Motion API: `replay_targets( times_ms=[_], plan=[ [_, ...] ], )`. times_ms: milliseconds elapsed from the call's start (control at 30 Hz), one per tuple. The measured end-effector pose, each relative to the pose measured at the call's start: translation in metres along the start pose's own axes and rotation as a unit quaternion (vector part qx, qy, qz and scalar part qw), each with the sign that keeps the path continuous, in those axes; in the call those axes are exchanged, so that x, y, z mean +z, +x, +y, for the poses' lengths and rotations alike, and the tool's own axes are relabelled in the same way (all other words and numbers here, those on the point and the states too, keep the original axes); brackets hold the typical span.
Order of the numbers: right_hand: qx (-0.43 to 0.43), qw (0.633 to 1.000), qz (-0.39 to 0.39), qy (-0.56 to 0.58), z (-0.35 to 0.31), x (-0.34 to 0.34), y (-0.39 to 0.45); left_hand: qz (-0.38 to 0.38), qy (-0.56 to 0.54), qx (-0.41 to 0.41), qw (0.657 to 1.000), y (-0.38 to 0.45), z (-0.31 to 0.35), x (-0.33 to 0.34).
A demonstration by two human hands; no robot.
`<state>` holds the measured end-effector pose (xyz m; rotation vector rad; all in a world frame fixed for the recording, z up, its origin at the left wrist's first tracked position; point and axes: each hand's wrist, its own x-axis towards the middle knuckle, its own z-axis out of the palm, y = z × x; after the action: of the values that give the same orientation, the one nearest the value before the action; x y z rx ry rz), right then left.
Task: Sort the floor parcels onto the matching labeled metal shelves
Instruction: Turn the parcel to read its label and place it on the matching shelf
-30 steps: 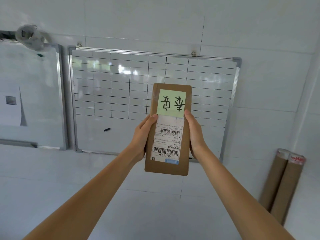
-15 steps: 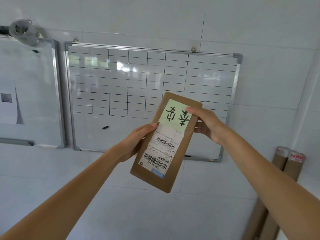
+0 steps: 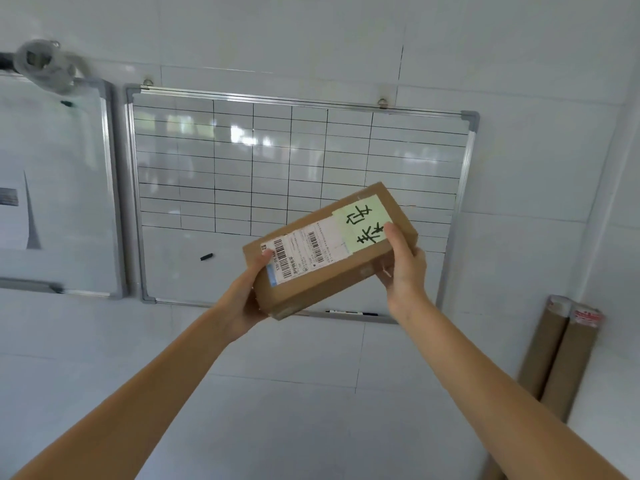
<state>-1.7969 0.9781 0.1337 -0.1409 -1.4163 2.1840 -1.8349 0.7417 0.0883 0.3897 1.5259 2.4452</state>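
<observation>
I hold a brown cardboard parcel (image 3: 322, 275) up in front of a white tiled wall, its long side lying almost level and sloping up to the right. On its upper face are a white shipping label with barcodes (image 3: 304, 251) and a pale green note with black handwriting (image 3: 363, 226). My left hand (image 3: 247, 296) grips the lower left end. My right hand (image 3: 401, 268) grips the right end, thumb on the green note. No shelves or floor parcels are in view.
A gridded whiteboard (image 3: 194, 168) hangs on the wall behind the parcel, with a second whiteboard (image 3: 59, 188) to its left. Two cardboard tubes (image 3: 557, 355) lean in the right corner. A small wall fan (image 3: 45, 64) sits at upper left.
The parcel has turned clockwise from upright to nearly level, so its green note now points right. My right hand moved to the right end and my left to the lower left end.
</observation>
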Motion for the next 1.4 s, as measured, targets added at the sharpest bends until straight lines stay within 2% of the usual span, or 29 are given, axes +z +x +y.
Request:
replay_targets(
  times_ms=[100,200,333,567,700,800,900,967,1033,1100,1267,1333,1400],
  plan=[
    [0.054,0.994,-0.043,-0.081,0.007,-0.016,0.004,0.038,0.030,0.024,0.999,0.000,0.021,-0.011],
    [0.085,0.973,-0.122,-0.177,0.005,-0.029,0.008,0.058,0.096,0.033,0.993,0.000,0.040,-0.025],
    [0.079,0.964,-0.152,-0.204,0.008,-0.032,0.004,0.038,0.173,0.029,0.984,-0.001,0.045,-0.027],
    [0.089,0.975,-0.112,-0.172,0.012,-0.028,-0.006,0.049,0.194,0.025,0.979,-0.004,0.040,-0.024],
    [0.078,0.983,-0.088,-0.142,0.005,-0.023,-0.011,0.081,0.209,0.064,0.972,-0.003,0.046,-0.015],
    [0.040,0.991,-0.052,-0.115,0.002,-0.013,-0.016,0.147,0.212,0.119,0.959,0.000,0.046,0.000],
    [0.034,0.999,0.001,-0.041,0.004,0.000,-0.024,0.268,0.168,0.122,0.941,0.007,0.032,0.019],
    [0.051,0.998,0.034,0.018,0.009,0.011,-0.031,0.249,0.095,0.064,0.962,0.009,0.018,0.034],
    [0.071,0.994,0.051,0.065,0.019,0.024,-0.042,0.176,0.049,0.022,0.983,0.010,0.005,0.052],
    [0.087,0.990,0.064,0.093,0.030,0.035,-0.054,0.139,-0.001,0.029,0.990,0.013,-0.006,0.070],
    [0.104,0.984,0.086,0.120,0.041,0.042,-0.062,0.177,-0.012,0.089,0.980,0.016,-0.014,0.085],
    [0.102,0.989,0.067,0.088,0.041,0.036,-0.058,0.178,0.000,0.109,0.978,0.016,-0.011,0.081],
    [0.076,0.996,0.041,-0.030,0.037,0.025,-0.055,0.179,0.010,0.132,0.975,0.016,-0.004,0.073]
  ],
)
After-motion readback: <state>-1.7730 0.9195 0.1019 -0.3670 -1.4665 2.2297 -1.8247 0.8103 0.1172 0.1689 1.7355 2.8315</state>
